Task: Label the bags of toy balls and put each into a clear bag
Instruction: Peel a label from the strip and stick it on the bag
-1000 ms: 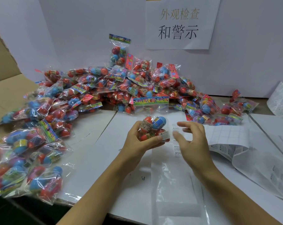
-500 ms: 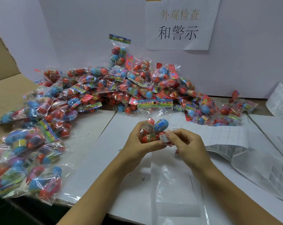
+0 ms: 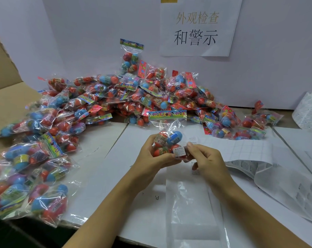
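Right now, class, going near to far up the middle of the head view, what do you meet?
Clear bag → held bag of toy balls in the left hand → heap of bags → paper sign.

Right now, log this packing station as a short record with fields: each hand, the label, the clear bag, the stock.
left hand: grips one bag of toy balls above the table
right hand: fingertips at the bag's right side
warning label: white, on the held bag's front
clear bag: flat on the table below the hands
pile of bags: heaped behind and to the left
label sheets: on the table at right
sign: on the back wall
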Demonstrator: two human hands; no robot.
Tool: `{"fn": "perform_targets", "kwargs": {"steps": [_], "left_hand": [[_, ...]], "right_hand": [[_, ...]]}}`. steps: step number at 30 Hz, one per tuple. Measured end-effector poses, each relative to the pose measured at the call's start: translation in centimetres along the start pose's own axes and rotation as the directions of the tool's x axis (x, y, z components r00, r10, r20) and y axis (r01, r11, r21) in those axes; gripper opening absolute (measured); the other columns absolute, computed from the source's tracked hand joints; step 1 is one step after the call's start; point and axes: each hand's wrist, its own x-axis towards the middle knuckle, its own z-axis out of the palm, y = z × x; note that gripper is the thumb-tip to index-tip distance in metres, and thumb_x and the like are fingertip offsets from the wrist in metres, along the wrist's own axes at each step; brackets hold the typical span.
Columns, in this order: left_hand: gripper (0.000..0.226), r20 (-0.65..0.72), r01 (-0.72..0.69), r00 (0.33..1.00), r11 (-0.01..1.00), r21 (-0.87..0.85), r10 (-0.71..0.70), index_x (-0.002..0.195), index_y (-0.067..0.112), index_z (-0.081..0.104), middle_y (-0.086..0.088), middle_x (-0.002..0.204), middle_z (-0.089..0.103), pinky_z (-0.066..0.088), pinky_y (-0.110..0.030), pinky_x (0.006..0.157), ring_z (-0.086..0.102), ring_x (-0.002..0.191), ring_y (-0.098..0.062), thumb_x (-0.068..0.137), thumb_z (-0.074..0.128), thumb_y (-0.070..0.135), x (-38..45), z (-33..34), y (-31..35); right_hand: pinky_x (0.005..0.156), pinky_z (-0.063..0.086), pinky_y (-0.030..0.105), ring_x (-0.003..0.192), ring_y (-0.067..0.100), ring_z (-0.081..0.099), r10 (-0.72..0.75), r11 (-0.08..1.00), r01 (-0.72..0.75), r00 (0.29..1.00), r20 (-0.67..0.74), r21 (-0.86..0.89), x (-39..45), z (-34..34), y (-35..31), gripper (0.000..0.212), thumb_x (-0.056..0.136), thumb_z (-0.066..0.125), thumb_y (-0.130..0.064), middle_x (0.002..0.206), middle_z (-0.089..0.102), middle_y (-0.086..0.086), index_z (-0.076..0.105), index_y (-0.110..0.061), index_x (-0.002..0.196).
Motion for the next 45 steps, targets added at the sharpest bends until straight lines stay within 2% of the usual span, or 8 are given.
{"fn": "perform_targets", "kwargs": {"steps": [5,9,19,23,28,34,41,45], "left_hand": [[0.045,-0.032,0.014,0.999,0.999,-0.041,-0.015,0.124,0.017,0.059,-0.005,0.107,0.076,0.062,-0.032,0.079,0.075,0.102,-0.03,0.084,0.08,0.012,0.12,-0.07,0.3],[0.038,-0.05,0.034,0.998,0.999,-0.037,-0.035,0.123,0.016,0.059,-0.009,0.107,0.076,0.062,-0.033,0.078,0.075,0.102,-0.031,0.09,0.075,0.008,0.22,-0.27,0.24],[0.035,-0.047,0.028,0.998,0.998,-0.054,-0.031,0.122,0.015,0.057,-0.008,0.102,0.078,0.062,-0.031,0.076,0.076,0.096,-0.031,0.091,0.072,0.008,0.26,-0.26,0.24],[0.054,0.008,0.017,1.0,1.0,-0.004,-0.017,0.127,0.017,0.055,-0.007,0.108,0.076,0.061,-0.033,0.081,0.075,0.101,-0.033,0.081,0.084,0.014,0.05,-0.11,0.26],[0.067,0.049,0.016,0.999,0.999,0.035,-0.018,0.128,0.02,0.054,-0.014,0.116,0.073,0.061,-0.038,0.087,0.072,0.108,-0.037,0.072,0.089,0.012,-0.09,-0.19,0.0],[0.06,0.043,0.014,0.999,0.999,0.046,-0.016,0.128,0.02,0.053,-0.017,0.121,0.069,0.061,-0.038,0.087,0.072,0.108,-0.037,0.076,0.078,0.003,0.06,-0.32,-0.14],[0.046,-0.004,0.048,0.999,0.998,-0.047,-0.048,0.124,0.014,0.054,-0.01,0.104,0.076,0.062,-0.033,0.079,0.075,0.099,-0.031,0.082,0.074,0.014,0.32,-0.36,0.35],[0.035,-0.045,0.069,0.996,0.995,-0.073,-0.073,0.122,0.014,0.055,-0.007,0.098,0.077,0.062,-0.033,0.074,0.076,0.096,-0.03,0.091,0.07,0.018,0.45,-0.44,0.28]], "right_hand": [[0.063,0.051,0.014,0.086,0.003,0.069,-0.069,0.998,0.069,0.996,0.059,-0.013,-0.47,0.22,-0.43,0.027,0.077,0.065,-0.056,0.087,0.074,-0.018,0.074,-0.036,0.093],[0.066,0.052,0.016,0.089,0.005,0.069,-0.073,0.996,0.076,0.995,0.063,-0.045,-0.32,0.3,-0.11,0.005,0.09,0.071,-0.033,0.089,0.074,-0.014,0.072,-0.037,0.094],[0.065,0.05,0.016,0.083,0.007,0.067,-0.076,0.997,0.078,0.995,0.067,-0.027,-0.29,0.26,-0.08,0.019,0.097,0.062,-0.013,0.089,0.073,-0.007,0.073,-0.028,0.095],[0.063,0.049,0.015,0.078,0.004,0.067,-0.09,0.996,0.091,0.995,0.043,-0.014,-0.54,0.35,-0.49,0.022,0.089,0.061,-0.044,0.081,0.073,-0.013,0.075,-0.028,0.092],[0.061,0.047,0.015,0.073,0.005,0.063,-0.051,0.998,0.051,0.999,0.007,-0.028,-0.15,-0.02,0.15,0.021,0.101,0.058,-0.02,0.079,0.073,-0.002,0.077,-0.017,0.09],[0.062,0.048,0.013,0.077,0.0,0.064,-0.045,0.998,0.046,0.999,0.022,-0.052,-0.26,0.17,0.04,0.018,0.1,0.059,-0.022,0.083,0.072,-0.004,0.076,-0.016,0.099],[0.065,0.05,0.015,0.085,0.006,0.068,-0.042,0.998,0.045,0.996,0.075,-0.05,-0.38,0.18,-0.22,0.013,0.096,0.064,-0.017,0.093,0.073,-0.005,0.073,-0.024,0.1],[0.061,0.05,0.018,0.08,0.004,0.065,-0.023,0.999,0.026,0.996,0.084,-0.036,-0.33,0.1,-0.31,0.029,0.099,0.053,-0.004,0.089,0.073,-0.003,0.074,-0.023,0.094]]}}
